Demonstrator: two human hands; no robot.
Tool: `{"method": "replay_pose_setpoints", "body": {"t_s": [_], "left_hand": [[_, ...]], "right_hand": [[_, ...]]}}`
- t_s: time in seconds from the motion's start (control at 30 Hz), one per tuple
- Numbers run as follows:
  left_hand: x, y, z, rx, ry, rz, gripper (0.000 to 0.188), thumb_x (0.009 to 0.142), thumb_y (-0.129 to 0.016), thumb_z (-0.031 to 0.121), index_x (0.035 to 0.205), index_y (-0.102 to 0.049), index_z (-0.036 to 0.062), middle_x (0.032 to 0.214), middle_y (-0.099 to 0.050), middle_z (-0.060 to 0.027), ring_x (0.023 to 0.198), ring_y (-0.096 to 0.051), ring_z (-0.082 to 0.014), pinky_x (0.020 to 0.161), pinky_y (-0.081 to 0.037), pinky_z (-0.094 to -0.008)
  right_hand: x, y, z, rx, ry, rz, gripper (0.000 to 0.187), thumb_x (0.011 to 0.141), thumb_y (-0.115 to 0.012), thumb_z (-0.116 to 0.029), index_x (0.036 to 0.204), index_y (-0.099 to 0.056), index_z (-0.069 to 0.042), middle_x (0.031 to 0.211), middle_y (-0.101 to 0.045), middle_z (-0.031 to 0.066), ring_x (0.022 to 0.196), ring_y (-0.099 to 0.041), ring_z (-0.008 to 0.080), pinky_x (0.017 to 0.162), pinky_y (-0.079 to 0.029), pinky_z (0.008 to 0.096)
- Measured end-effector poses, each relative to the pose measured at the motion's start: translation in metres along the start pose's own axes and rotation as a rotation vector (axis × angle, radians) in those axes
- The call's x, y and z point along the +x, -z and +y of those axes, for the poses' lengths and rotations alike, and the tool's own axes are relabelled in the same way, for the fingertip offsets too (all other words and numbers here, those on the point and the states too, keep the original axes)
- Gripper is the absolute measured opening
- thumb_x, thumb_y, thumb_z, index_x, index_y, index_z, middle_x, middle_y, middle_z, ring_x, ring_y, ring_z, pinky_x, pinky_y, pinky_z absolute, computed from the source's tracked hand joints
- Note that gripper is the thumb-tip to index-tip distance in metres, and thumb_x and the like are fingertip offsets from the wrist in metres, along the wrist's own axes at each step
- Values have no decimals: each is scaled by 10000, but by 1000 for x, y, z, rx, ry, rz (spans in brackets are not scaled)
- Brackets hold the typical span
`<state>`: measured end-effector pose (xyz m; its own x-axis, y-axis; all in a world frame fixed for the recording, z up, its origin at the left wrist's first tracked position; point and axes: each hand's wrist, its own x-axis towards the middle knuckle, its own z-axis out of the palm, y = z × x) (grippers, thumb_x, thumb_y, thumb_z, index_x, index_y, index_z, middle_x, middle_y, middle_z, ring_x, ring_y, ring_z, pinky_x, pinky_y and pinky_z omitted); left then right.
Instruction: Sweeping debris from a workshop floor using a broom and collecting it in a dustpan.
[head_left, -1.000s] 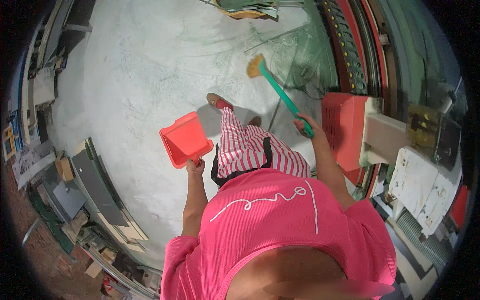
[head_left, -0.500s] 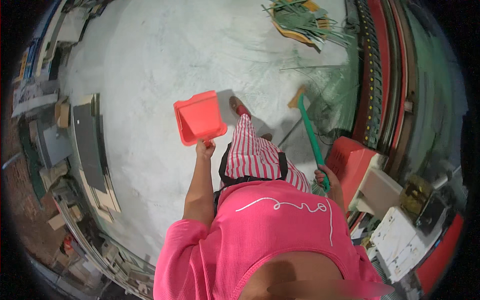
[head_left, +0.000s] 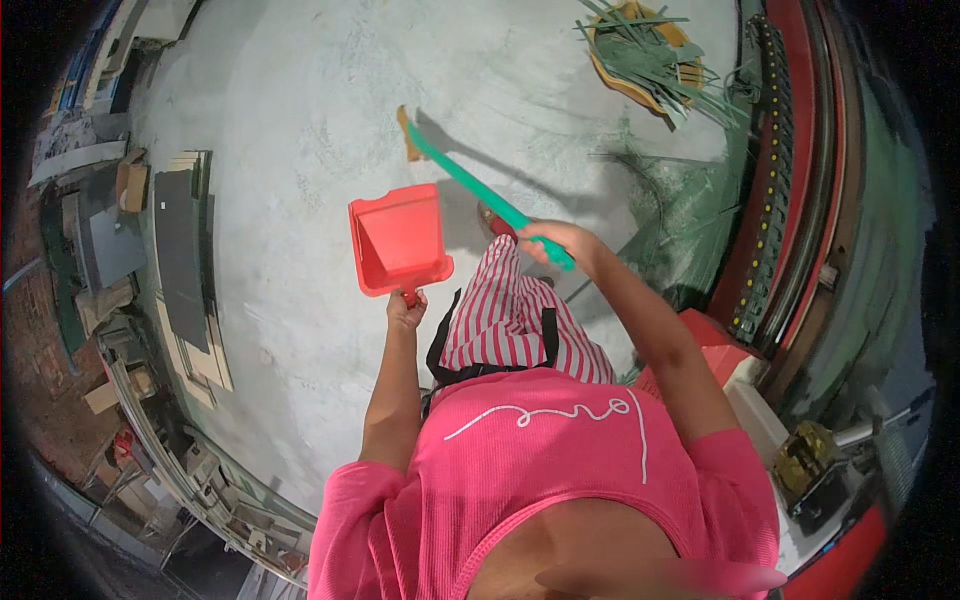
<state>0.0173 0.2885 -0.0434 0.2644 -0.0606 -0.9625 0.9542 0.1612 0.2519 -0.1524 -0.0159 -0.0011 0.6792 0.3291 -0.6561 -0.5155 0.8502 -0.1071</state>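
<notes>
My left hand (head_left: 406, 308) grips the short handle of a red dustpan (head_left: 400, 238), held out in front of me with its wide mouth pointing away. No debris shows inside the pan. My right hand (head_left: 560, 243) is wrapped round the green handle of a small brush (head_left: 478, 188). The handle slants up and to the left across my front. Its tan bristle head (head_left: 408, 134) is just beyond the dustpan's mouth, and I cannot tell whether it touches the floor.
A yellow container (head_left: 650, 60) heaped with green strips lies on the pale floor (head_left: 290, 120) at the far right. Red machinery with a dark chain track (head_left: 770, 180) runs along the right. Dark and pale boards (head_left: 182, 260) lie on the left, beside shelving with assorted pieces.
My right hand has swung the brush from my right side leftward and forward, up to the dustpan's mouth. The dustpan stays nearly where it was in my left hand.
</notes>
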Motion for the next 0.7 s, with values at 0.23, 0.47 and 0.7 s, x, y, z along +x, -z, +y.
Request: {"method": "replay_pose_setpoints", "body": {"t_s": [0.23, 0.47, 0.7], "left_hand": [[4, 31, 6, -80, -65, -33, 211, 743, -345, 178, 759, -457, 0, 607, -475, -98, 530, -471, -187, 477, -404, -267], [9, 17, 36, -120, -27, 24, 207, 703, -385, 137, 856, -463, 22, 695, -521, -87, 552, -504, -189, 488, -438, -260], [36, -58, 63, 42, 0, -9, 216, 742, -331, 181, 717, -455, 6, 595, -485, -98, 518, -491, -186, 472, -421, -260]], "right_hand": [[104, -26, -67, -130, -150, 9, 175, 715, -523, -151, 646, -380, -79, 516, -416, -10, 402, -391, 70, 344, -301, 185], [88, 53, -92, 238, 12, -109, 207, 777, -458, -193, 660, -351, -60, 513, -402, -31, 388, -383, 63, 317, -296, 191], [-32, 122, -48, 935, 172, -231, 228, 798, -442, -217, 691, -364, -31, 495, -377, -27, 399, -403, 79, 328, -331, 232]]}}
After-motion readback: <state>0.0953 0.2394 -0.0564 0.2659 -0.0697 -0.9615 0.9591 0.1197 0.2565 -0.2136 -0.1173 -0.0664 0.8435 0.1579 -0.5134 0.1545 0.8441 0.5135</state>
